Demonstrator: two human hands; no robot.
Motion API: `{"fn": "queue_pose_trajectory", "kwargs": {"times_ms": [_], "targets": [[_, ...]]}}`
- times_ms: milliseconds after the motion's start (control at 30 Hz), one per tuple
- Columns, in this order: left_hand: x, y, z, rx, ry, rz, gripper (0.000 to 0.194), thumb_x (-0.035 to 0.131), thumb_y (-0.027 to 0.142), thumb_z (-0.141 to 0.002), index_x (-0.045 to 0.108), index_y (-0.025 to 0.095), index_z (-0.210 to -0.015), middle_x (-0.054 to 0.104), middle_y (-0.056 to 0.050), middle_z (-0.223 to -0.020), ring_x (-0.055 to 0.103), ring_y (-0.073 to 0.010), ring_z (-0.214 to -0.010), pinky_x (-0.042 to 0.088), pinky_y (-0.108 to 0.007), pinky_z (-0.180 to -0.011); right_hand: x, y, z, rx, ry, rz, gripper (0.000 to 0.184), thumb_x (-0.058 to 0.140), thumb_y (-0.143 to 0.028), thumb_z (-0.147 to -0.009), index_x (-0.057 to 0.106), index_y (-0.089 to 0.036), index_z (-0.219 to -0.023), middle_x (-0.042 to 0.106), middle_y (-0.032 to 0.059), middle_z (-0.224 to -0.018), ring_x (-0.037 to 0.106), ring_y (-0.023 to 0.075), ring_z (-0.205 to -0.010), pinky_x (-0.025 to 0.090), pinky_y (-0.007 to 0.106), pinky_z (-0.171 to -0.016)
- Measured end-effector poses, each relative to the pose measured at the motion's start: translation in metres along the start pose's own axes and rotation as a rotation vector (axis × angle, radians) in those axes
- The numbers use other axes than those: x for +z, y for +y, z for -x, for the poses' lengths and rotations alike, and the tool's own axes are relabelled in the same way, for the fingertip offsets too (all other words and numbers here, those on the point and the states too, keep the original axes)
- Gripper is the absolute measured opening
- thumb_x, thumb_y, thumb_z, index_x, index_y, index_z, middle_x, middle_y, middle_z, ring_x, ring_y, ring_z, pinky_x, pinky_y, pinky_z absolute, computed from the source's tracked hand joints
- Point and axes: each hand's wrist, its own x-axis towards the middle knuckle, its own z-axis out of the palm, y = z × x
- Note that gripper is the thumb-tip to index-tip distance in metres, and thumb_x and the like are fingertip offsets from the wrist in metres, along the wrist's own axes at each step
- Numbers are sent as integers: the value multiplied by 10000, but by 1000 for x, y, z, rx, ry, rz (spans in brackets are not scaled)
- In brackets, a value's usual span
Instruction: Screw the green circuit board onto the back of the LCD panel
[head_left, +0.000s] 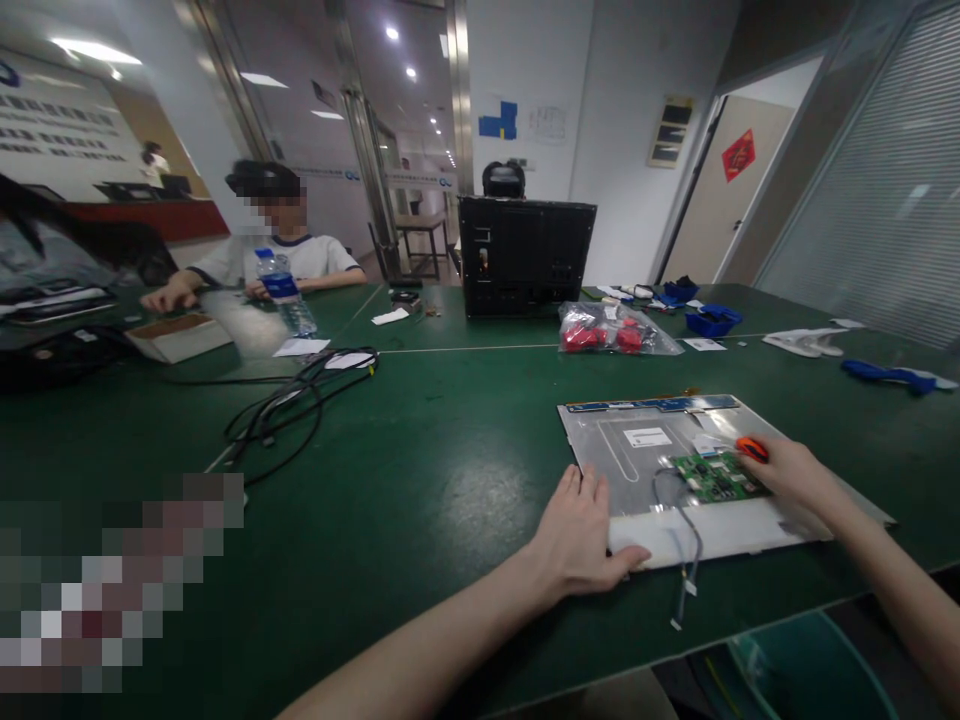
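Observation:
A silver metal display panel (pixel 652 455) lies flat on the green table (pixel 420 470), with a green circuit board (pixel 716 477) on its near right part and a grey ribbon cable (pixel 686 570) hanging off its front edge. My left hand (pixel 581 530) rests flat, fingers stretched out, at the panel's near left corner with the thumb along its front edge. My right hand (pixel 787 475) is closed round a tool with an orange handle (pixel 751 448), held at the circuit board's right edge.
A black monitor housing (pixel 525 255) stands at the table's far middle, with a bag of red parts (pixel 611 330) beside it. Black cables (pixel 300 395) lie to the left. A seated person (pixel 281 255), a water bottle (pixel 285 290) and a cardboard box (pixel 176 335) are far left.

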Motion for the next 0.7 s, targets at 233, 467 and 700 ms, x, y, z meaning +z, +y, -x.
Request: {"fn": "queue_pose_trajectory", "kwargs": {"times_ms": [233,467,700], "targets": [[3,-4,-26,167,1,21,980,601,746,-833,465,-19,-1430,411,-302,-1521,391,-390,-1435,256,-451,-1223,1,-38,-23,-65,-202,53,458,507,-592,-856,632,-206,-644,727,135,-710,683,290,-684,418,328,-610],[13,-3,-47,259,39,8,1016,610,798,-793,474,11,-1421,449,-288,-1502,430,-390,-1409,264,-457,-1218,6,-27,-29,-10,-280,81,431,566,-560,-830,630,-187,-622,737,154,-737,693,277,-686,419,304,-578],[11,2,-63,284,23,8,909,625,767,-807,530,78,-1392,513,-239,-1467,496,-373,-1358,311,-470,-1187,5,-13,-34,-54,-262,74,260,560,-368,-835,646,-181,-677,747,122,-770,694,253,-719,425,287,-619]]}}
